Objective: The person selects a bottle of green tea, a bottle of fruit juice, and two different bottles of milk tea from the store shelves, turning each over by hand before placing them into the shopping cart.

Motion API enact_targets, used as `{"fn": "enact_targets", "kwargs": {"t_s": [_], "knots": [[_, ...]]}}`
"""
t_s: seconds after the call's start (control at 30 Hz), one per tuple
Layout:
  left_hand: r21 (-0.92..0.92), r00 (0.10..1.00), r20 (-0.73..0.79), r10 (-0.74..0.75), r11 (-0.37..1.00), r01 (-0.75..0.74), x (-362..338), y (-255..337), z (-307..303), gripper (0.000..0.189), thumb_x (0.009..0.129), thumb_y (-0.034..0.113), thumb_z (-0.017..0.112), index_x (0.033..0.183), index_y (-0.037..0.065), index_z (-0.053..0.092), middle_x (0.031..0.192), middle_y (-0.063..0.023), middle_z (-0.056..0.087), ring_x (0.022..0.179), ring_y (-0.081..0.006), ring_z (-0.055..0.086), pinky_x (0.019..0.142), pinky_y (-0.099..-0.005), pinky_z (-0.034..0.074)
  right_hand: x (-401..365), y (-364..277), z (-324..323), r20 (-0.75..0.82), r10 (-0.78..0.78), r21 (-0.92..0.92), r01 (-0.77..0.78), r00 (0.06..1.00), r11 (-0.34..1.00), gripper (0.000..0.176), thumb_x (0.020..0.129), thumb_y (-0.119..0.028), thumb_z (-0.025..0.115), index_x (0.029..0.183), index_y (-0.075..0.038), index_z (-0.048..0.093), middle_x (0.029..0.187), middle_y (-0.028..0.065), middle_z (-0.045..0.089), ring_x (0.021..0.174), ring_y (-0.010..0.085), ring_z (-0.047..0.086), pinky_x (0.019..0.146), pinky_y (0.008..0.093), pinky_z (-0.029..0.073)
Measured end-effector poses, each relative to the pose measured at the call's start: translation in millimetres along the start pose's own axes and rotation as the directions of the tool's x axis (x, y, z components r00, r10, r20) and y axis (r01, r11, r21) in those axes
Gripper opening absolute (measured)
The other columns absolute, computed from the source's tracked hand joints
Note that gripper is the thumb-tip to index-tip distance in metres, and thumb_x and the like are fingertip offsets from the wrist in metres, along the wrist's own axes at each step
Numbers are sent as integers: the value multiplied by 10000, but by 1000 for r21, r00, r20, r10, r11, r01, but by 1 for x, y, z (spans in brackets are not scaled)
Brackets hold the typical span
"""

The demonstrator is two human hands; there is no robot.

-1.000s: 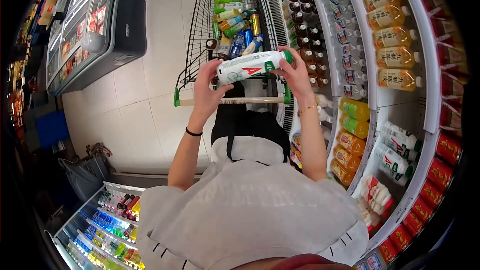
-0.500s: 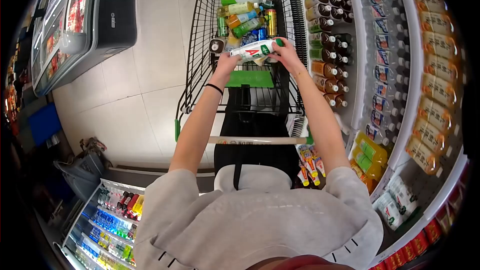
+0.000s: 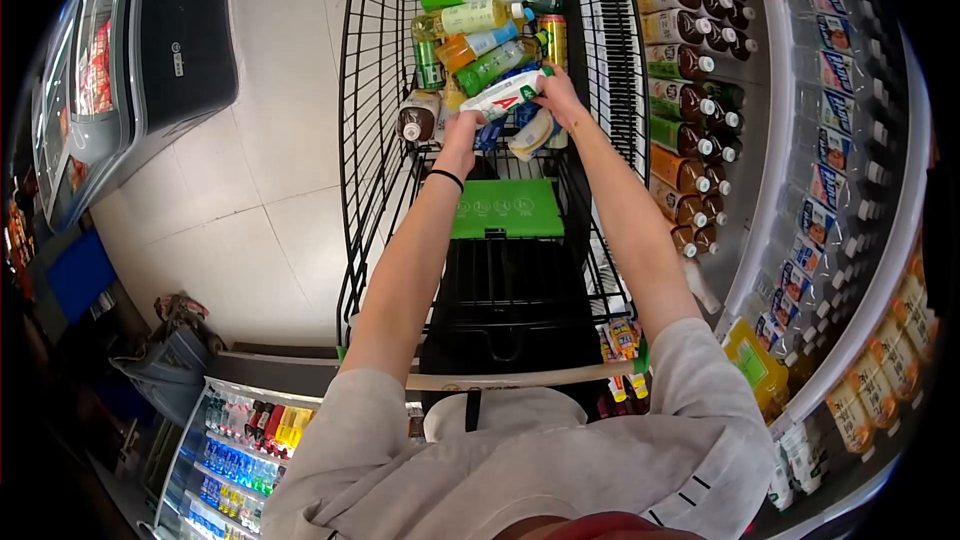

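Note:
Between my hands is a white bottle with a green cap and a red letter on its label. My left hand is closed on its left end, and my right hand grips it near the cap. The bottle lies tilted over the drinks inside the black wire shopping cart. Just beyond it are a green-labelled bottle, an orange drink bottle and a gold can. Left of my left hand rests a dark-brown bottle with a white cap. A pale, rounded package is below the white bottle.
A green panel and the cart's handle lie nearer my body. Shelves of brown-tea bottles and clear bottles run along the right. At left stand a freezer case and tiled floor.
My view has shifted forward over the cart, which now looks larger. Both hands have brought the white bottle down closer to the other drinks, still holding it; the pale package now shows more.

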State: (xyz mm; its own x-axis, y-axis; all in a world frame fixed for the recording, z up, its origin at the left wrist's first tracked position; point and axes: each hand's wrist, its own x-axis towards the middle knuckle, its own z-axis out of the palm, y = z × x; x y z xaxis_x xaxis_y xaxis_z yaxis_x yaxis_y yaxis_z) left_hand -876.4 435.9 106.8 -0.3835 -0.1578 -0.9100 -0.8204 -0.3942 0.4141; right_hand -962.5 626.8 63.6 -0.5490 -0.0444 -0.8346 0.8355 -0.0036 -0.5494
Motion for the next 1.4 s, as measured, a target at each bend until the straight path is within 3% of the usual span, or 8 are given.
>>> {"fn": "enact_targets", "kwargs": {"t_s": [0.2,0.53,0.73,0.97,1.07,1.2,1.27,1.4], "knots": [[-66,998,-39,38,997,-41,15,-14,7,529,708,157,658,1182,-57,564,1238,-192,567,1167,-299,476,1056,-434,316,46,33,-4,-111,-126,-7,126,986,992,546,992,-129,493,1528,-108,393,1348,157,537,1134,255,595,886,402,534],[-272,999,-4,-45,961,42,52,-31,-1,329,775,125,605,1082,30,534,1147,-125,570,1082,-251,514,1060,-418,355,41,45,15,-319,-422,-398,284,848,872,597,1027,-259,486,1531,30,345,1464,284,502,1358,430,484,1124,445,386],[-483,998,53,-24,874,47,32,-18,3,207,889,107,524,1045,-26,494,1170,-179,564,1165,-303,563,1107,-411,426,2,38,23,-411,-487,-520,240,771,820,566,998,-205,454,1498,42,359,1265,362,585,1147,508,577,989,541,455],[-13,980,9,197,980,-197,-85,9,11,314,942,133,532,1206,-37,552,1137,-124,622,1045,-211,608,894,-328,515,-70,45,11,-290,-459,-598,216,840,772,555,963,-232,531,1448,25,444,1328,345,533,1202,488,557,1033,485,460],[266,891,68,449,853,-450,-95,-14,-9,310,955,121,531,1225,-19,594,1087,-97,694,956,-154,635,780,-290,509,-123,40,-3,-231,-465,-642,225,855,733,496,934,-235,554,1356,24,542,1317,313,560,1220,469,554,1034,478,461],[581,728,414,547,456,-674,-199,-24,-36,217,928,174,608,1048,-4,641,941,-158,730,883,-307,712,826,-381,545,-168,54,-26,-18,-598,-726,401,801,559,405,923,-228,569,1211,47,645,1093,292,687,1096,432,644,979,475,502],[650,609,497,618,200,-733,-237,-41,-52,177,922,147,580,991,-13,611,878,-171,698,785,-327,673,725,-428,526,-207,50,-35,119,-577,-696,482,808,532,369,936,-232,585,1187,27,664,1057,250,704,1022,419,668,914,468,528],[693,537,546,643,13,-721,-315,-68,-83,137,911,138,601,933,5,578,854,-182,619,848,-392,588,774,-490,473,-317,38,-45,279,-521,-682,548,807,485,349,965,-222,554,1185,26,665,1141,247,681,1110,412,632,969,456,501]]}}
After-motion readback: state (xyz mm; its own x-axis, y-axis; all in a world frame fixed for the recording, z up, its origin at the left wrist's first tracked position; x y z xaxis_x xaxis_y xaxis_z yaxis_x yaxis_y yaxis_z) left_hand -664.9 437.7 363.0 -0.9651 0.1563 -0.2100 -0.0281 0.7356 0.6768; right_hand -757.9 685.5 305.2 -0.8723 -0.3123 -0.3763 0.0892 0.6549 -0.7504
